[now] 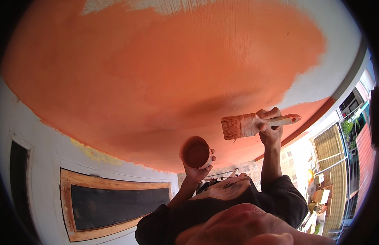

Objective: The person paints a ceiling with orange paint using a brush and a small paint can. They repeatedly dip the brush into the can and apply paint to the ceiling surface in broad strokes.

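A round paint pot (196, 152) with reddish-orange paint inside is in my left hand (202, 170), whose fingers wrap round its side. My right hand (270, 121) grips a wide flat paintbrush (248, 125) close to where the handle meets the head. Orange paint coats the bristles, which point left, while the pale, paint-smeared handle points right. Above both hands spreads a large wall surface (177, 73) covered in orange paint, with streaky edges. The bristles appear apart from it, though the gap is hard to judge.
Bare whitish wall (320, 79) borders the orange at the right, beside a curved edge strip (355, 73). At lower left are a wood-framed dark panel (116, 184) and a narrow dark opening (20, 171). Patterned floor tiles (285, 163) and a slatted screen (333, 153) show at right.
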### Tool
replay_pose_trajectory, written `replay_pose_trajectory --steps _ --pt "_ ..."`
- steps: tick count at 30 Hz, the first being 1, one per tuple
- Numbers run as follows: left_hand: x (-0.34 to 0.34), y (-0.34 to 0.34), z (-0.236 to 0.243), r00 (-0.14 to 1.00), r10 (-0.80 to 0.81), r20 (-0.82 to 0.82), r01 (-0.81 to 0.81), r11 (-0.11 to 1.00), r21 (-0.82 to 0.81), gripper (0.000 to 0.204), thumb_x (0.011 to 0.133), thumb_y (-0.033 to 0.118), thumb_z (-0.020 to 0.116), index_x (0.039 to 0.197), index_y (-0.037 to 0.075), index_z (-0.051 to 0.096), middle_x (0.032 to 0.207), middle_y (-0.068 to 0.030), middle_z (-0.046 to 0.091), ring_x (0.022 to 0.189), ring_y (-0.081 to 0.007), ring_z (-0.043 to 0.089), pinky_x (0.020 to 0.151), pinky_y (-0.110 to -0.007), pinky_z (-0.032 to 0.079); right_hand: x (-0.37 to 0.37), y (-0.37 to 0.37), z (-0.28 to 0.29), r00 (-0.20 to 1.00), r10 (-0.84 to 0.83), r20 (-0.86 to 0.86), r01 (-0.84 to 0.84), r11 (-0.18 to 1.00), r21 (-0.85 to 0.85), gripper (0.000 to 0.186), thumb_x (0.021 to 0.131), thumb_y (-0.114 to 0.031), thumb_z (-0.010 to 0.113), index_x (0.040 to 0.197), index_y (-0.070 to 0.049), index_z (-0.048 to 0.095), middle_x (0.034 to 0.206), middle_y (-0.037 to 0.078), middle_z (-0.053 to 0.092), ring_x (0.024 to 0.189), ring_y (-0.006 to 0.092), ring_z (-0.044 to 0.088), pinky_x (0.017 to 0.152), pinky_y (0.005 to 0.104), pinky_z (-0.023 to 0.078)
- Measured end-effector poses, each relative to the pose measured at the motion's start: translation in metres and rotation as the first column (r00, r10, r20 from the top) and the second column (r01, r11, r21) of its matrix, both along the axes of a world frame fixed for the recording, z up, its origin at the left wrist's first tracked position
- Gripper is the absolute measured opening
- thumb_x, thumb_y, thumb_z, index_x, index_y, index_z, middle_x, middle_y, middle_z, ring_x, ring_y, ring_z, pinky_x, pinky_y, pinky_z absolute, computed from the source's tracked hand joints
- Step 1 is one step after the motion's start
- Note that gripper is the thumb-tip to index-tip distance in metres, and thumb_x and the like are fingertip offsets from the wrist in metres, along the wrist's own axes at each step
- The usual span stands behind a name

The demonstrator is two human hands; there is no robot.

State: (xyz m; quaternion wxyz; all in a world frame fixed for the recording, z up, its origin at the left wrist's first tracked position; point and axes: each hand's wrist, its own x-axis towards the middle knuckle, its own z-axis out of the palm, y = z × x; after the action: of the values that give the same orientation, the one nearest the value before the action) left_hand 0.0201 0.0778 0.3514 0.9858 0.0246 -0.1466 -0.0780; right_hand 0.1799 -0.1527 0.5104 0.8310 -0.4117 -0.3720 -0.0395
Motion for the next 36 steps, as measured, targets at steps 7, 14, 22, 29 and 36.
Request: replay_pose_trajectory --steps 7,14,22,29,36 --pt "-0.005 0.003 0.023 0.985 0.07 -0.155 -0.056 0.994 0.095 0.071 0.098 0.062 0.051 0.147 0.01 0.046 0.133 -0.0212 0.055 0.107 -0.0379 0.063 0.063 -0.037 0.059 -0.016 0.011 0.018 0.997 -0.041 -0.068 0.038 0.998 -0.052 0.042 0.085 -0.025 0.089 0.101 -0.002 0.057 0.096 0.016 0.071 0.083 0.0168 0.066 0.071 0.0307 0.053" --pt "-0.001 -0.003 0.042 0.957 0.132 -0.259 -0.093 0.983 0.159 0.075 0.1 0.071 0.038 0.148 0.015 0.046 0.137 -0.0149 0.06 0.102 -0.035 0.068 0.059 -0.045 0.057 -0.034 0.002 0.048 0.992 -0.107 0.072 0.115 0.985 -0.129 0.04 0.084 -0.024 0.088 0.102 0.001 0.062 0.092 0.013 0.072 0.082 0.0161 0.067 0.072 0.0278 0.055" --pt "-0.006 -0.014 0.055 0.964 0.196 -0.181 -0.138 0.947 0.289 0.069 0.103 0.064 0.036 0.147 0.012 0.048 0.133 -0.0147 0.06 0.105 -0.0319 0.066 0.067 -0.045 0.057 -0.058 0.009 0.08 0.969 0.136 0.206 -0.031 0.895 -0.445 0.026 0.083 -0.008 0.086 0.102 0.001 0.071 0.093 0.006 0.072 0.087 0.0149 0.069 0.08 0.0293 0.054" --pt "-0.004 -0.019 0.063 0.99 0.139 -0.009 -0.132 0.955 0.265 0.07 0.106 0.062 0.029 0.155 0.014 0.042 0.148 -0.012 0.054 0.137 -0.0305 0.051 0.108 -0.05 0.047 -0.073 0.027 0.091 0.901 0.341 0.267 0.02 0.583 -0.812 0.014 0.084 -0.011 0.08 0.093 -0.007 0.07 0.088 0.006 0.074 0.083 0.0197 0.071 0.076 0.0342 0.054" --pt "-0.012 -0.032 0.078 0.912 0.311 -0.268 -0.195 0.903 0.384 0.072 0.101 0.07 0.029 0.142 0.014 0.049 0.121 -0.0129 0.065 0.091 -0.0269 0.068 0.061 -0.039 0.054 -0.074 0.037 0.088 0.845 0.385 0.371 0.28 0.272 -0.921 0.024 0.085 -0.023 0.078 0.105 -0.011 0.072 0.079 0.011 0.073 0.075 0.0312 0.069 0.075 0.0433 0.053"
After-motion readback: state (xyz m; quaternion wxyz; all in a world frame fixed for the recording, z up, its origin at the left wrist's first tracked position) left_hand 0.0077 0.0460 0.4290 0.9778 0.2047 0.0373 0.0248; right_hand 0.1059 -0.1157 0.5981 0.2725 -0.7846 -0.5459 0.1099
